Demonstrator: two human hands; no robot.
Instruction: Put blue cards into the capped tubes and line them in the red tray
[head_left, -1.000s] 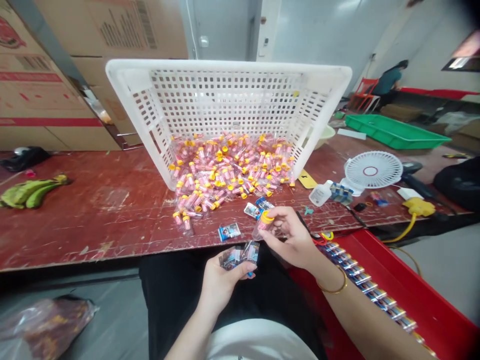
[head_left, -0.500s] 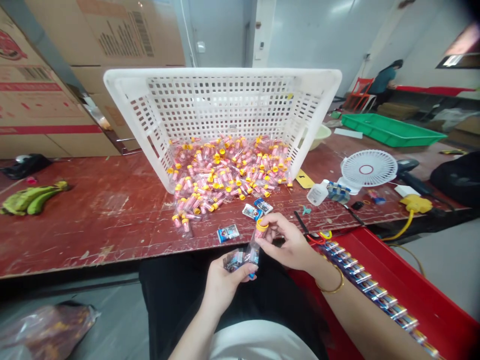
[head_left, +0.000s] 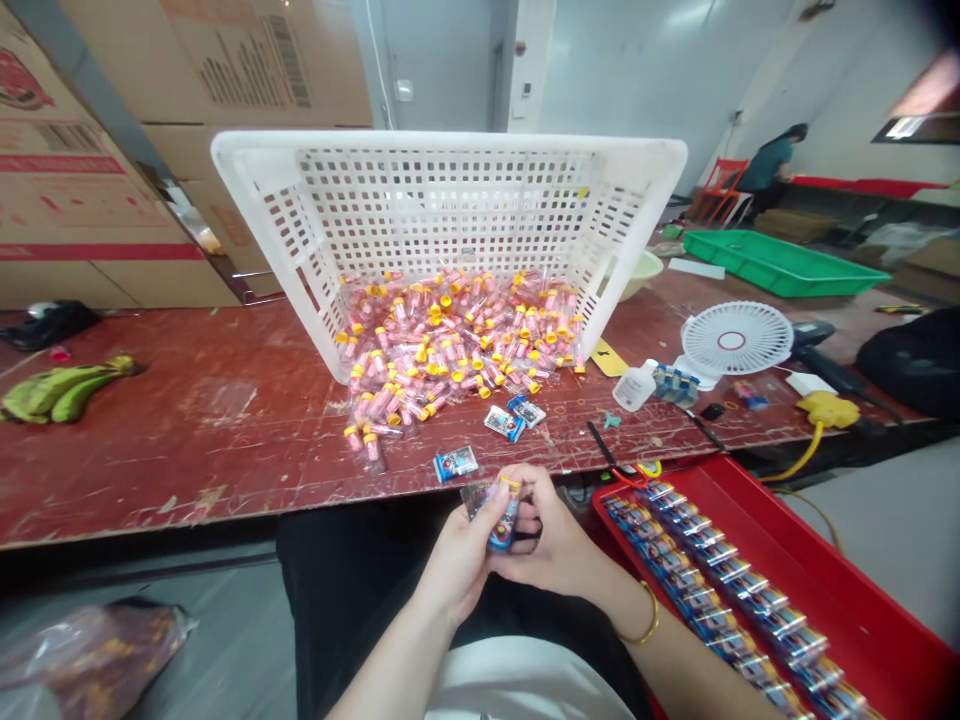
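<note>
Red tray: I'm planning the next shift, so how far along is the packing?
Done: two rows of finished packs line the red tray. In hand: both hands hold one yellow-capped tube with a card. Left: a large pile of tubes in the tipped white basket.

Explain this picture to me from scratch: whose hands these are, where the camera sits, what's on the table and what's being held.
There is no machine here. The camera sits on a person's head and looks forward and down, so the two bare hands at the bottom are that person's own. The left hand and the right hand meet over the lap and together grip a small clear packet with a yellow-capped tube inside. On the worn red table a white basket lies tipped on its side, spilling a heap of pink tubes with yellow caps. A few small blue packets lie near the table edge. A white fan stands to the right, bananas lie far left. A red tray beside the person holds rows of finished packets.
</note>
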